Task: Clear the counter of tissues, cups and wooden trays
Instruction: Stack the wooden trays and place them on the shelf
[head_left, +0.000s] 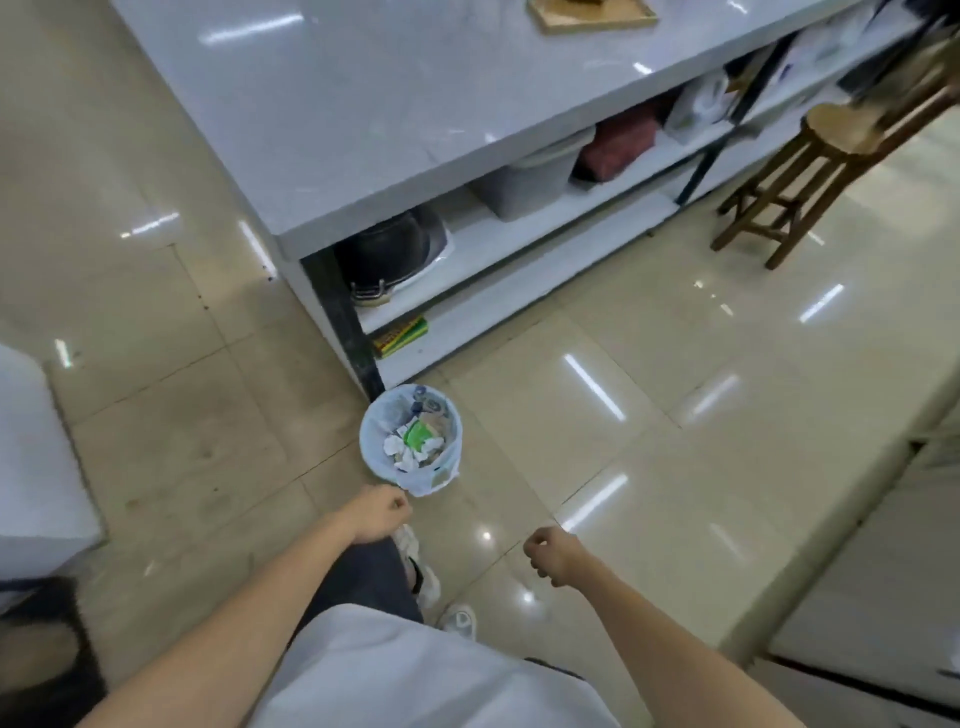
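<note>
A small waste bin lined with a pale bag stands on the floor at the corner of the white counter. Crumpled white tissues and a green wrapper lie inside it. A wooden tray rests on the counter at the top edge of view, partly cut off. My left hand hangs just below the bin with its fingers curled and nothing in it. My right hand is further right over the floor, also curled in a loose fist and holding nothing.
Shelves under the counter hold a dark pot, a grey tub, a red box and bags. A wooden stool stands at the right. A white block sits at the left. The floor is glossy beige tile.
</note>
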